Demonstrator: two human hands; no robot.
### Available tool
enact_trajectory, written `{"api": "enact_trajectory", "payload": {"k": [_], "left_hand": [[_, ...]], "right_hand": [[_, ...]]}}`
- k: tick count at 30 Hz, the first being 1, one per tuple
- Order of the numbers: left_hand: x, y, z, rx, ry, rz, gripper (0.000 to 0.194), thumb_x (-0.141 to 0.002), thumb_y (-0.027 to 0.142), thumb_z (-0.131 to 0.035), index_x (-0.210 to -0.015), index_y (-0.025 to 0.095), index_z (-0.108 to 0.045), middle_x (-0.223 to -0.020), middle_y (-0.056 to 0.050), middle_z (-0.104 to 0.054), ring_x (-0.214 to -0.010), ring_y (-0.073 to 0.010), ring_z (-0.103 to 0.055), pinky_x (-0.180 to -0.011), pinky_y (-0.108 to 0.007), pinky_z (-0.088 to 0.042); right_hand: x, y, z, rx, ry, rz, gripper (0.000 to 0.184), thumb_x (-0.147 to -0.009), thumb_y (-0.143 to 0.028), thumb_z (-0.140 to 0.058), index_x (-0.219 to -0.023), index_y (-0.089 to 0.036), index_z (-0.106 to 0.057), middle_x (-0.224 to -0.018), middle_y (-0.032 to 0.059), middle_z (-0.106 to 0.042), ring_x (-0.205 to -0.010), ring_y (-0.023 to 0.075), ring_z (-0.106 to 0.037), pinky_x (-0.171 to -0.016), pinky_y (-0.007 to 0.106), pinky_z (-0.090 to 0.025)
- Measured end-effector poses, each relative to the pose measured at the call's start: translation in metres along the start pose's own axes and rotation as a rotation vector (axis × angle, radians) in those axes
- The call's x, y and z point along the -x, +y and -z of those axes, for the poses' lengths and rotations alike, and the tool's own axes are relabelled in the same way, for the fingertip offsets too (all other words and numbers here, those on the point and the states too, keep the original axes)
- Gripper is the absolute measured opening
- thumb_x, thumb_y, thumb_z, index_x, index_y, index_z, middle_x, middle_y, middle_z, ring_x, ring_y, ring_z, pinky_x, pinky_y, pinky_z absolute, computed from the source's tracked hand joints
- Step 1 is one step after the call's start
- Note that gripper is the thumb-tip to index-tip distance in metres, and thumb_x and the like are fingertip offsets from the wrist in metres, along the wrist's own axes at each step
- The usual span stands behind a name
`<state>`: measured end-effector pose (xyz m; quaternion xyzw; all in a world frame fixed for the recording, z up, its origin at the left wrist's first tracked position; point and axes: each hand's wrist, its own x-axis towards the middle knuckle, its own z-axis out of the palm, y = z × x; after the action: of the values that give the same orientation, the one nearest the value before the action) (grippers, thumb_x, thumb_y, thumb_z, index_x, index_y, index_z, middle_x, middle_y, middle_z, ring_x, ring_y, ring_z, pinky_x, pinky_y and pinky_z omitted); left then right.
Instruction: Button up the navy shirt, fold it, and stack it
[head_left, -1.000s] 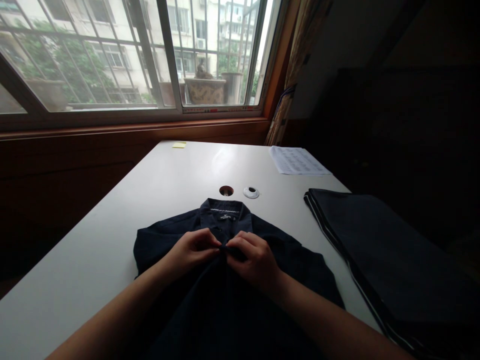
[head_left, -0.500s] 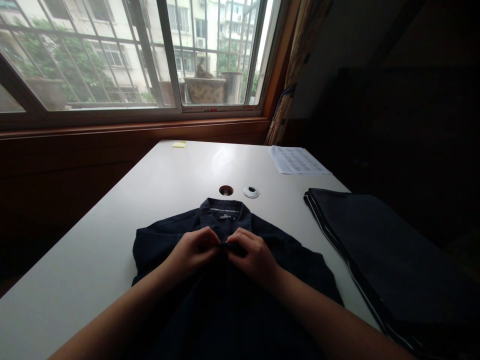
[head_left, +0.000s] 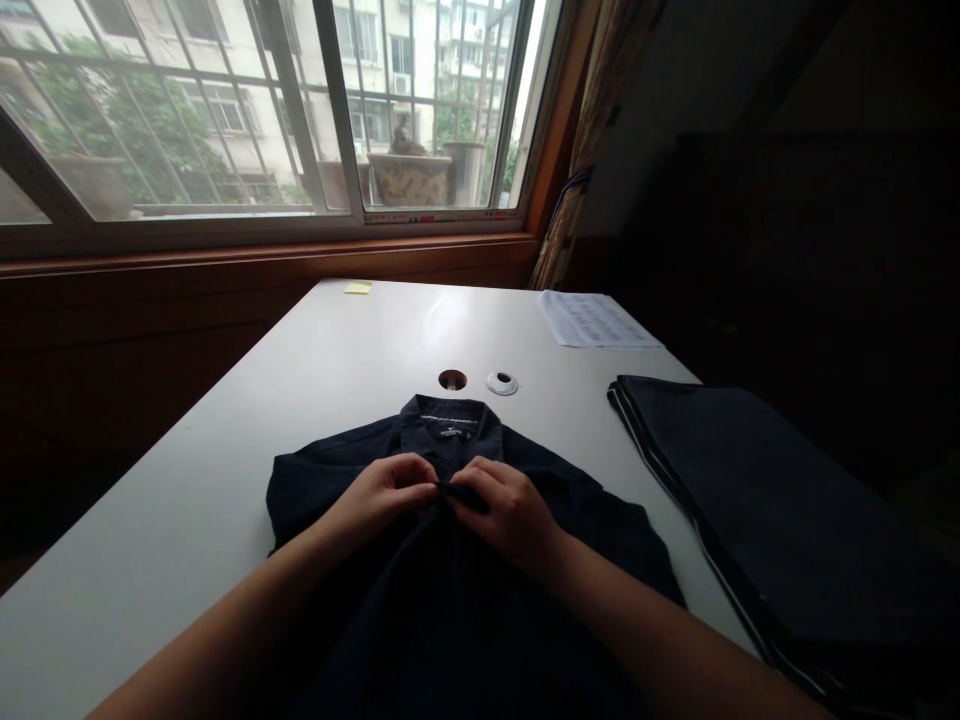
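A dark navy shirt (head_left: 450, 620) lies spread on the white table (head_left: 187, 480), its collar (head_left: 452, 412) pointing away from me and a label showing inside the neck. Below the collar, at the front opening, my left hand (head_left: 397, 488) is closed in a pinch on the cloth. Close beside it my right hand (head_left: 506, 505) grips a raised fold of the same front edge. The fingertips of both hands almost meet. Any button between them is too dark and small to make out.
Dark folded cloth (head_left: 765, 490) with a pale edge lies along the table's right side. Printed papers (head_left: 596, 320) rest at the far right corner, a yellow sticky note (head_left: 358, 288) at the far left. A cable hole (head_left: 452, 380) and a white round cover (head_left: 502, 383) lie beyond the collar.
Both hands stay pinched on the shirt front. My left fingers have shifted slightly, with thumb and fingertips drawn closer together at the cloth edge.
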<state>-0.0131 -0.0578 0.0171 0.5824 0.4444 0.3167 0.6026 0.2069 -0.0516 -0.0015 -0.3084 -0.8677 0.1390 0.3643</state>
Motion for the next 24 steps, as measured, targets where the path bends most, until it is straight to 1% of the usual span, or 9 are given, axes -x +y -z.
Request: {"api": "enact_trajectory", "payload": {"k": [3,8,12,15,19,24], "left_hand": [[0.0007,-0.0003,-0.0003,0.003,-0.001,-0.007,0.028,-0.081,0.039,-0.074,-0.092,0.014,-0.066,-0.081,0.000,-0.063,-0.073,-0.0136,-0.057,-0.069,-0.025,-0.044],[0.0015,-0.0023,-0.0021,-0.071,0.010,-0.079,0.025,-0.084,0.037,-0.072,-0.093,0.015,-0.064,-0.085,-0.002,-0.065,-0.080,-0.0161,-0.059,-0.074,-0.026,-0.045],[0.0032,-0.0042,-0.0041,-0.082,-0.001,-0.102,0.022,-0.085,0.033,-0.071,-0.095,0.016,-0.061,-0.082,0.000,-0.065,-0.077,-0.0144,-0.059,-0.070,-0.025,-0.044],[0.0042,-0.0036,-0.0052,-0.065,-0.005,-0.119,0.021,-0.085,0.030,-0.071,-0.096,0.016,-0.060,-0.083,0.000,-0.064,-0.078,-0.0138,-0.058,-0.071,-0.024,-0.043],[0.0044,-0.0010,-0.0063,-0.044,0.001,-0.123,0.021,-0.083,0.029,-0.072,-0.095,0.016,-0.060,-0.088,-0.002,-0.064,-0.083,-0.0150,-0.059,-0.075,-0.026,-0.045],[0.0042,-0.0003,-0.0074,-0.049,0.016,-0.110,0.021,-0.083,0.030,-0.072,-0.093,0.016,-0.060,-0.086,-0.001,-0.064,-0.080,-0.0147,-0.060,-0.072,-0.025,-0.045]], "right_hand": [[0.0012,-0.0019,-0.0024,0.048,0.020,0.000,0.002,-0.093,-0.022,-0.062,-0.093,-0.020,-0.062,-0.085,0.0041,-0.065,-0.078,0.0183,-0.063,-0.074,0.031,-0.051],[0.0012,-0.0048,-0.0029,0.074,0.050,-0.010,0.002,-0.090,-0.020,-0.063,-0.089,-0.020,-0.061,-0.083,0.0040,-0.065,-0.077,0.0187,-0.063,-0.072,0.031,-0.051],[0.0010,-0.0049,-0.0034,0.068,0.072,-0.010,0.003,-0.090,-0.021,-0.063,-0.088,-0.020,-0.061,-0.082,0.0039,-0.065,-0.076,0.0186,-0.063,-0.071,0.031,-0.050],[0.0025,-0.0036,-0.0050,0.060,0.076,-0.016,0.003,-0.090,-0.021,-0.064,-0.088,-0.020,-0.061,-0.082,0.0044,-0.065,-0.077,0.0192,-0.064,-0.072,0.031,-0.051],[0.0053,-0.0022,-0.0067,0.055,0.079,-0.024,0.003,-0.088,-0.020,-0.065,-0.089,-0.020,-0.062,-0.084,0.0047,-0.066,-0.079,0.0198,-0.064,-0.073,0.032,-0.051],[0.0053,-0.0024,-0.0064,0.021,0.082,-0.024,0.003,-0.088,-0.019,-0.065,-0.090,-0.020,-0.063,-0.083,0.0040,-0.065,-0.078,0.0190,-0.064,-0.073,0.031,-0.052]]}}
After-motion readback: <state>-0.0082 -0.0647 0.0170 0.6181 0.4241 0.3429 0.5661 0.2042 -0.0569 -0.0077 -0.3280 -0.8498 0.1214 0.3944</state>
